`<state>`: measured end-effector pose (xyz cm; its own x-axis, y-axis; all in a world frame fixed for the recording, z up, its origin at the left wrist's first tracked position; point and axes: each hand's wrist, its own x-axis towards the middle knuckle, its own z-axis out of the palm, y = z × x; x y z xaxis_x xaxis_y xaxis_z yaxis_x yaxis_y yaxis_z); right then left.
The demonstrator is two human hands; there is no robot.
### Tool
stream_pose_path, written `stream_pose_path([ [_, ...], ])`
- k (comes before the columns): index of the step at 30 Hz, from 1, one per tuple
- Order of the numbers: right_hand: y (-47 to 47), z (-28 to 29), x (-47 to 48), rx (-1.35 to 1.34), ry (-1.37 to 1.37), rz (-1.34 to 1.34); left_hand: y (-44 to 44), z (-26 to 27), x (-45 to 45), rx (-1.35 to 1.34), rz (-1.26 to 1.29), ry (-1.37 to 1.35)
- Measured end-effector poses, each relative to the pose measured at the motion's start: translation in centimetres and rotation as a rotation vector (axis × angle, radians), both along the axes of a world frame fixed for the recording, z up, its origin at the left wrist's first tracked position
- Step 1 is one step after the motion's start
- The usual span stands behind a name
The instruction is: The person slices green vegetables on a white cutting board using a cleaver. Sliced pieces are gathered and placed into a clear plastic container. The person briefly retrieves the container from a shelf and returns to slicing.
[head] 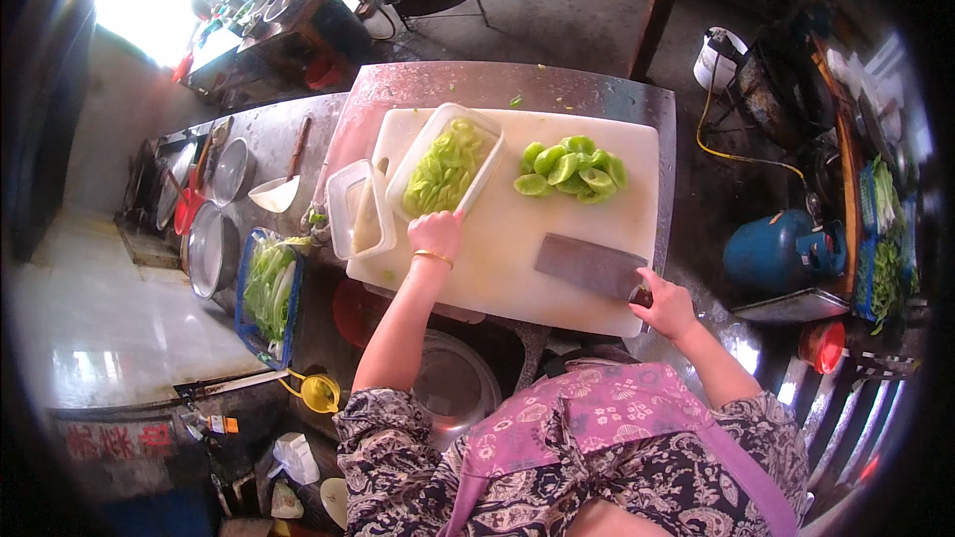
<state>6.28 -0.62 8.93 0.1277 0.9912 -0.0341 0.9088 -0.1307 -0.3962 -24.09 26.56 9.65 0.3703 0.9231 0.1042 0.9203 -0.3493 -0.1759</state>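
Observation:
My left hand (435,235) is closed over the near rim of a white plastic container (489,158), which holds thin pale-green vegetable slices (445,170). The container rests at a slant on a white cutting board (477,276). At the board's near right corner, my right hand (666,306) has its thumb and fingers around the short dark handle of a cleaver (586,262). The wide blade lies flat on the board, pointing left. Beyond the blade is a heap of thick green vegetable pieces (574,168). A smaller plastic container (386,242) with a long pale thing inside stands at the left.
A blue basket of leafy greens (268,287), metal basins (213,246) and a white scoop (274,194) are on the left. Rightward on the floor stand a blue gas cylinder (772,252) and a white bucket (720,60). A wooden post (660,11) rises behind the metal table (462,82).

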Motion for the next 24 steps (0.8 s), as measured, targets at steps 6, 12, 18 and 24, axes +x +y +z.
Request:
stream_pose_path([
  [6,-1.0,-0.1,0.9,0.026,-0.098,0.16,-2.3,-0.6,0.9,0.1,0.023,0.0],
  [12,-0.7,2.1,-0.4,-0.11,-0.058,0.149,-1.8,-0.2,8.8,-0.116,-0.464,-0.508],
  [18,0.7,2.6,0.2,-0.014,-0.014,0.068,0.5,-3.1,13.4,-0.275,-0.35,-0.392],
  [24,1.3,2.7,1.2,-0.068,0.016,0.096,-0.3,-5.2,11.2,-0.3,-0.353,-0.605],
])
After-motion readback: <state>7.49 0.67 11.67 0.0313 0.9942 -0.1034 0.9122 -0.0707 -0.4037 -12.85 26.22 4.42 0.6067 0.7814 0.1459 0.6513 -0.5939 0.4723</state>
